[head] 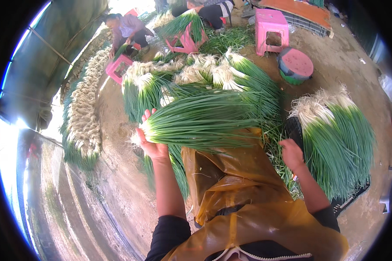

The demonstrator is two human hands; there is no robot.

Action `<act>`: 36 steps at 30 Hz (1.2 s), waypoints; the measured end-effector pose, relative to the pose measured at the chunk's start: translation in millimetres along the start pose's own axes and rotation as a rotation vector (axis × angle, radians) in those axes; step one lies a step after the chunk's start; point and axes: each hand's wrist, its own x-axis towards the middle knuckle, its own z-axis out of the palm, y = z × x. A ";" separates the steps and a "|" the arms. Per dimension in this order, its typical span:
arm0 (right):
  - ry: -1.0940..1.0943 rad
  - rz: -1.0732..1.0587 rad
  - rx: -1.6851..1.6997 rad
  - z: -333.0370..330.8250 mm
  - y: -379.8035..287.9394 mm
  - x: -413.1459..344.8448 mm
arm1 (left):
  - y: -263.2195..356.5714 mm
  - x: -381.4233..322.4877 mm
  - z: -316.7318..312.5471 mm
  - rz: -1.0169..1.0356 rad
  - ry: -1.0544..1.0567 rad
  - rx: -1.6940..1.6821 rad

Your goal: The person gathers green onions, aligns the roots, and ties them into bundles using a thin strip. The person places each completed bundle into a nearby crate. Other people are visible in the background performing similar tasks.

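My left hand (154, 143) grips a bunch of green onions (196, 119) around its white stem ends. Pale roots stick out on the left of the palm, and the long green leaves reach right across my lap. My right hand (292, 155) is curled closed beside the loose leaf trimmings (274, 143), with nothing visible in it. Just right of it, green onions with their roots on top (330, 140) lie in a black plastic crate (351, 199). An amber waterproof apron (235, 189) covers my lap.
More onion bunches (261, 84) lie ahead of me. A long row of bunches (85, 111) runs along the left. Pink plastic stools (271, 23) and a round pink-topped seat (297, 63) stand beyond. Two people (130, 31) crouch at the back; an orange board (300, 11) lies at upper right.
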 end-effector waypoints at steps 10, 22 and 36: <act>0.371 -0.049 0.380 -115.3 -80.9 47.1 | -13.0 17.2 30.3 -0.085 -0.128 0.065; 0.104 -0.570 0.629 -30.1 -255.7 143.1 | -62.7 -17.3 154.7 -0.283 -0.329 0.300; 0.079 -0.328 1.982 -126.2 -105.9 166.6 | -68.5 -76.3 30.7 -0.546 -0.055 0.246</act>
